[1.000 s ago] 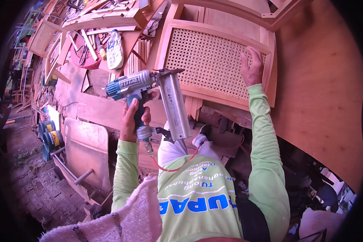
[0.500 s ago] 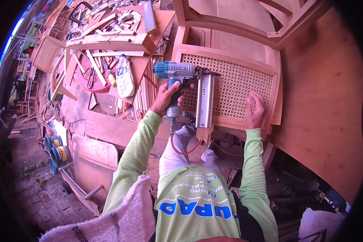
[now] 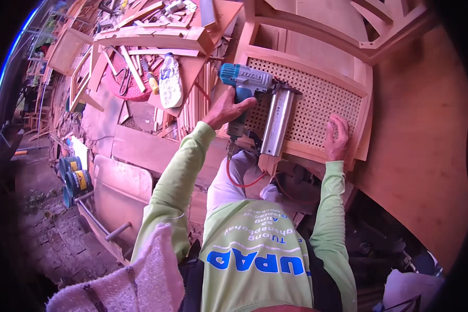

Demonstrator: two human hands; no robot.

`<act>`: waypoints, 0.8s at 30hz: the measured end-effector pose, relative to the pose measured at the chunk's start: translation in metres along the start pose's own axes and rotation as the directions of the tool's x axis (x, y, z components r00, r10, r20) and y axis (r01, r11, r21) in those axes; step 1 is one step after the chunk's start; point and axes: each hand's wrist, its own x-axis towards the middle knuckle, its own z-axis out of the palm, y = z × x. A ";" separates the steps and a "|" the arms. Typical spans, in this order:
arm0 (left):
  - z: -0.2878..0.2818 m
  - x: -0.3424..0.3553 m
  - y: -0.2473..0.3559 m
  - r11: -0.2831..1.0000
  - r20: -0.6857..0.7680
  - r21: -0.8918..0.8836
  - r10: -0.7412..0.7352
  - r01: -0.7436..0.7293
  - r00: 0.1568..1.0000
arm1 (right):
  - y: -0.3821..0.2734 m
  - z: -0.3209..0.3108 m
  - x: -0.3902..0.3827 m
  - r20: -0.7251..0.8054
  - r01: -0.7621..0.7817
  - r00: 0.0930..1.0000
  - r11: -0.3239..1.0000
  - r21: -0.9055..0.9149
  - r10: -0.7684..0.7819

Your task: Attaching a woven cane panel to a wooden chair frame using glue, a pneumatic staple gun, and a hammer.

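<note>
A teal and grey nail gun (image 3: 250, 79) with a long silver magazine lies across the woven cane panel (image 3: 309, 91). My left hand (image 3: 227, 109) is closed on its handle, the thumb laid across the grip; the other fingers are mostly hidden behind it. From the handle's lower end a red air hose (image 3: 239, 185) loops down past my leg. My right hand (image 3: 337, 139) rests at the panel's near right corner, fingers loosely bent and apart, holding nothing. A wooden frame (image 3: 363, 112) borders the cane.
Wood strips, a white bottle (image 3: 170, 83) and a red woven basket (image 3: 120, 86) crowd a board at the left. Farther up stands more chair-like framing (image 3: 343, 44). A broad plywood sheet (image 3: 416, 104) extends to the right. Dark tins (image 3: 77, 181) stand at lower left.
The view has shifted, so the bench things sit farther right. The nail gun has tilted slightly, and my left fingers no longer show past its handle. My right hand stays by the panel corner.
</note>
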 end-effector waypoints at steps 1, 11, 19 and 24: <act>-0.009 -0.010 0.022 0.966 0.139 -0.197 -0.142 0.168 0.980 | -0.006 0.002 0.000 0.013 -0.005 1.000 1.000 0.008 0.005; -0.058 -0.079 0.129 0.925 0.096 -0.343 -0.139 0.164 0.986 | -0.021 -0.001 -0.005 0.170 0.072 0.984 0.995 -0.072 -0.059; -0.134 -0.100 0.199 0.899 0.008 0.437 -0.038 0.031 0.999 | -0.011 -0.010 -0.018 0.294 0.150 0.950 0.978 -0.143 -0.103; -0.132 -0.087 0.152 0.813 0.080 0.562 0.130 -0.153 0.988 | -0.009 -0.005 -0.016 0.293 0.120 0.952 0.989 -0.088 -0.090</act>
